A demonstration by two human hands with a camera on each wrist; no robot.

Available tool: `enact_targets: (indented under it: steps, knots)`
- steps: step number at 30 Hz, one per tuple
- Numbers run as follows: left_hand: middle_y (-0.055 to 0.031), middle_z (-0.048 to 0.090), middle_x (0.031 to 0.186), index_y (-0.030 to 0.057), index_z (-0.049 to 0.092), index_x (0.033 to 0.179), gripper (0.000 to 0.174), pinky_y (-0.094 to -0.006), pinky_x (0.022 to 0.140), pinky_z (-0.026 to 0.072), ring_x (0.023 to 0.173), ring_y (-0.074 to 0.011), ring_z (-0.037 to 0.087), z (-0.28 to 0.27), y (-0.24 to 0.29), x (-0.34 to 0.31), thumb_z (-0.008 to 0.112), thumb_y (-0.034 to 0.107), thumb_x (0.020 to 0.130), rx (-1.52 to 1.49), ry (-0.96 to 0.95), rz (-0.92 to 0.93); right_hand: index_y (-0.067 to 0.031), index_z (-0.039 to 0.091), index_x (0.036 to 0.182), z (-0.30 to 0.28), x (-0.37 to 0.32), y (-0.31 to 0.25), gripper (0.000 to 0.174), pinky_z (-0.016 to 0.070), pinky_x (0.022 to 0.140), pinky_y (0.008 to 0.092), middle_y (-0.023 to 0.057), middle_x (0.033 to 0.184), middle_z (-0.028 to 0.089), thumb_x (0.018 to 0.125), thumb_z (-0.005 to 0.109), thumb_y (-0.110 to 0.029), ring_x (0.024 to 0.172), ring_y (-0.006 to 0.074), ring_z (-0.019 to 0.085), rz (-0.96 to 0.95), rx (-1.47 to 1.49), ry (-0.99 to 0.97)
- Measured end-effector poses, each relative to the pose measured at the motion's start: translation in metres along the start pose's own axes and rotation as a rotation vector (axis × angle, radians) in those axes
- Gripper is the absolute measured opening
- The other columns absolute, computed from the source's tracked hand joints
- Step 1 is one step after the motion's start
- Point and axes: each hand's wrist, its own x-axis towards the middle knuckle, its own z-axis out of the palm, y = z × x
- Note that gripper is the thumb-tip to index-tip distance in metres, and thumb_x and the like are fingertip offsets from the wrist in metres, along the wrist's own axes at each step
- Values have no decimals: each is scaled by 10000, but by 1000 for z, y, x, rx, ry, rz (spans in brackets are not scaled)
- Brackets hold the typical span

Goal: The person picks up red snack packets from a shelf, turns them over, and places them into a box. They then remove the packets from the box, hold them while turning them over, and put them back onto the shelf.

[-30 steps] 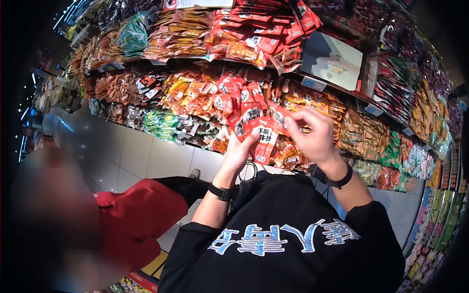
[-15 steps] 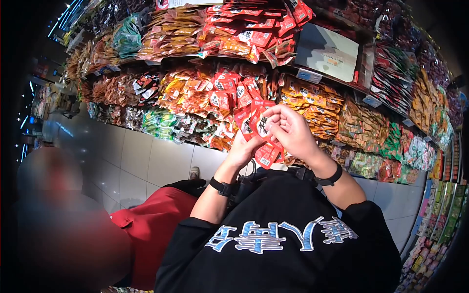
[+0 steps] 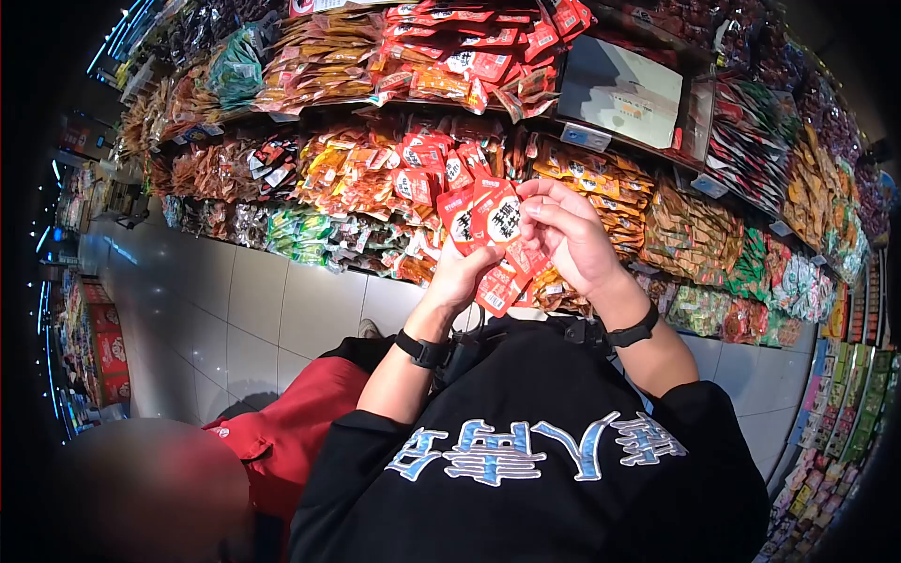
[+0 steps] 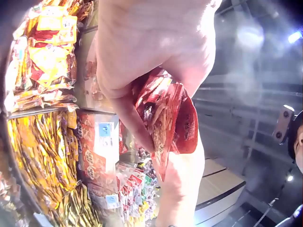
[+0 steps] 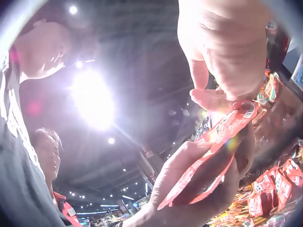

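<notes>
My left hand (image 3: 458,280) grips a fanned bunch of several flat red snack packets (image 3: 503,220) with black lettering on white circles, its thumb lying over their front. In the left wrist view, stacked packet edges (image 4: 164,124) stick out between thumb and fingers. At the upper right edge of the front packet, my right hand (image 3: 579,239) pinches with thumb and bent index finger. The right wrist view shows the right fingers (image 5: 215,100) at one end of a red packet (image 5: 227,126), while the left hand (image 5: 177,168) holds its other part.
Similar red packets (image 3: 413,185) lie on the lower shelf ahead, beside yellow-orange packets (image 3: 601,188). The upper shelf holds more red packets (image 3: 469,61) and a white panel (image 3: 622,89). A person in a red garment (image 3: 305,413) stands close on my left, above a tiled floor (image 3: 253,291).
My right hand came from the right of the bunch to the front packet and now is at its upper edge. The bunch has tilted and spread, and the person in red has shifted.
</notes>
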Motion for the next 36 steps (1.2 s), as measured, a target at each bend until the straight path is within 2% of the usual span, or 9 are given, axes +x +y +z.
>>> enact_targets:
  steps: [2,6,9,14,17,18,22,31,36]
  knots:
    - [-41,642,1031,2,533,1196,385,-262,750,516,847,-104,619,7,4,1,615,-17,820,79,25,11,-18,557,1052,4,-3,-4,189,443,618,189,-5,784,578,882,629,-62,656,65,546,-55,-122,42]
    - [-34,654,981,1,542,1172,361,-259,716,521,790,-94,623,11,6,2,622,-16,821,147,53,18,-32,560,924,-13,-1,7,244,391,522,209,-34,667,503,807,747,-138,579,51,461,-406,-854,132]
    - [-40,654,1005,4,539,1179,374,-266,742,524,824,-103,629,9,10,3,622,-20,815,153,19,4,-26,556,906,-16,-9,-7,196,366,553,175,-66,695,453,830,727,-83,632,13,412,-349,-1184,174]
    - [-64,643,1085,-10,520,1217,444,-293,838,519,948,-135,628,11,18,1,636,-22,789,68,-66,8,0,602,878,-45,-6,1,94,452,646,184,-8,808,632,927,620,-78,716,11,548,-85,-563,-25]
    - [-92,642,1118,-30,513,1226,477,-330,886,519,986,-176,638,18,23,-1,634,-36,764,14,-62,-1,-27,591,854,-45,-10,-1,108,452,664,186,-7,779,618,935,607,-96,708,17,544,-89,-385,-58]
    - [-99,642,1126,-32,513,1229,500,-335,889,522,993,-182,638,22,27,-2,643,-33,747,-5,-64,-15,-44,596,842,-42,-11,-1,135,381,596,175,-56,731,551,939,618,-135,644,-5,443,-53,-291,-44]
    - [-109,641,1136,-25,513,1243,532,-342,896,530,1007,-198,641,29,33,-3,644,-29,727,-79,-89,-52,-57,568,879,-33,-15,3,118,493,688,203,-7,836,626,956,596,-142,738,32,584,-19,66,-75]
    - [-83,653,1100,-31,524,1236,547,-314,867,518,964,-166,640,37,46,-6,677,-10,712,19,-91,11,-63,571,869,-29,-21,8,102,497,672,207,-8,811,612,925,639,-112,707,35,565,-150,133,-77]
    - [-72,642,1112,-20,511,1255,565,-293,832,513,961,-148,627,41,54,-6,685,8,719,88,-109,52,-51,575,841,-30,-23,9,161,400,624,184,-29,747,583,875,715,-124,672,18,493,-307,-39,-19]
